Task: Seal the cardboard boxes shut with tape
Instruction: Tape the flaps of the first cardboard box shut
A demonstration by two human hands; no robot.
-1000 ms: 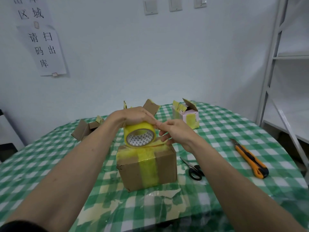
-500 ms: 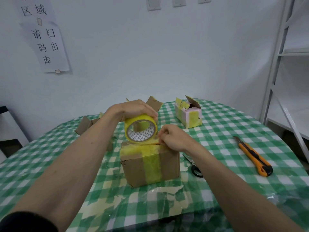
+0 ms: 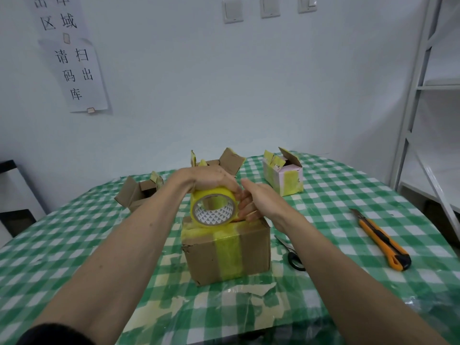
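I work over the green checked table [image 3: 348, 195], and the closed cardboard box [image 3: 226, 252] in front of me is the one in hand: it sits near the table's middle with a yellow band already running down its front face and across its top. To do this strip well I judge the roll must stay low on the lid while I draw the tape flat along the seam, keeping it straight over the band below and pressing it down as it goes, so no bubble or slant lifts the flaps.

My left hand [image 3: 206, 179] curls over the top of the yellow tape roll [image 3: 213, 207], gripping it upright on the box's top edge. My right hand [image 3: 258, 200] lies just beside the roll, its fingers reaching in toward the roll's side and the lid (whether they pinch the free end of the tape I cannot tell, since they overlap there).

Behind stand three open boxes awaiting their turn: a brown one at the back [image 3: 224, 161], another to the left [image 3: 135, 194], and a pink one [image 3: 286, 175] to the right. The orange utility knife [image 3: 383, 241] lies well to the right, and the scissors [image 3: 292, 253] rest just beside the box, partly under my right forearm, which I judge makes them awkward to reach for the cut.
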